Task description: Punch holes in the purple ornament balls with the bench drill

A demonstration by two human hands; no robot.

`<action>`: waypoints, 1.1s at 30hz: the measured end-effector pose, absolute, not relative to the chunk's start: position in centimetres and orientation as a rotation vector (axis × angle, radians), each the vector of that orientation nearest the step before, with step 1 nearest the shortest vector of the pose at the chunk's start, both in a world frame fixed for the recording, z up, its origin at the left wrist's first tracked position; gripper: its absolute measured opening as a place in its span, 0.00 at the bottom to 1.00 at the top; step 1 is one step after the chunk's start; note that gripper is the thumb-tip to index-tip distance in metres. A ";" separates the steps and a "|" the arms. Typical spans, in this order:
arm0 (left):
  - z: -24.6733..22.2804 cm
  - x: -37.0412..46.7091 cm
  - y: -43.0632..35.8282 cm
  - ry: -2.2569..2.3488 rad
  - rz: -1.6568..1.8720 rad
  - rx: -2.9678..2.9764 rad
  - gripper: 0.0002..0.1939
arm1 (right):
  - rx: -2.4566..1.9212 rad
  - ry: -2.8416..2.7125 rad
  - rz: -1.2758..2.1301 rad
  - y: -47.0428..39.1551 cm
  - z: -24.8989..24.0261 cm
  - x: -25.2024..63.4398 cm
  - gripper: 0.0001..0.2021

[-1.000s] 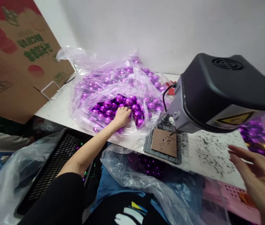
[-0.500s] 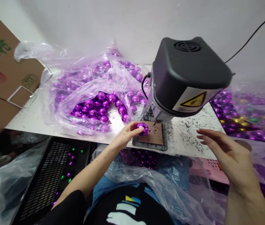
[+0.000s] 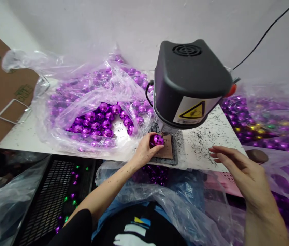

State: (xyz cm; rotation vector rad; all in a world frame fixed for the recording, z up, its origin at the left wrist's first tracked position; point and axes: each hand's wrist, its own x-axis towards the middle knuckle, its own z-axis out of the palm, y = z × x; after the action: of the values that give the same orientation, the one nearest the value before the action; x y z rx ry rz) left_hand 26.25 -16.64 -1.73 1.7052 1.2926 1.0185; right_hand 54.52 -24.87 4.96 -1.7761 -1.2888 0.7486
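Note:
Between the thumb and fingers of my left hand (image 3: 146, 148) is a shiny purple faceted ball (image 3: 157, 139). It is at the small brown board (image 3: 168, 147) on the drill press base (image 3: 174, 159), close beneath the tool tip. Above it stands the black drill press head (image 3: 190, 82) with a yellow warning label. My right hand (image 3: 244, 171) hovers over the right part of the white table, its fingers apart and nothing in them. A dark round knob (image 3: 257, 156) shows just behind that hand.
A clear plastic bag (image 3: 57, 136) full of purple balls (image 3: 105, 124) lies open on the left. Dark shavings litter the white table (image 3: 208, 143). A cardboard box (image 3: 3, 92) stands far left, a black crate (image 3: 49, 191) below it. More bagged balls (image 3: 236, 109) lie right.
My left hand has brought the purple ball in under the tool tip. My right hand stays open beside the machine. The view has shifted slightly, and a red-orange part now shows at the machine's right side.

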 end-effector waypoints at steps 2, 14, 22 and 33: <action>-1.7 26.6 -16.7 1.299 1.028 1.836 0.22 | -1.775 -1.295 0.743 -24.7 5.2 54.4 0.21; -3.4 27.5 -16.7 1.322 1.066 1.997 0.24 | -1.279 -1.304 0.301 -20.4 16.2 48.1 0.20; -3.5 27.5 -16.9 1.325 1.076 2.020 0.23 | -1.401 -1.554 0.160 -14.3 17.9 46.9 0.26; -3.4 27.5 -17.0 1.311 1.065 2.016 0.22 | -1.417 -1.377 0.338 -18.9 16.5 45.2 0.14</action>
State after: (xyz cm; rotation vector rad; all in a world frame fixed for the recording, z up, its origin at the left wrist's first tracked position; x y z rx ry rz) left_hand 27.46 -17.03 -3.40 2.0161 1.3107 1.0653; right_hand 45.20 -18.88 16.54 -1.4169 -1.3769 0.3385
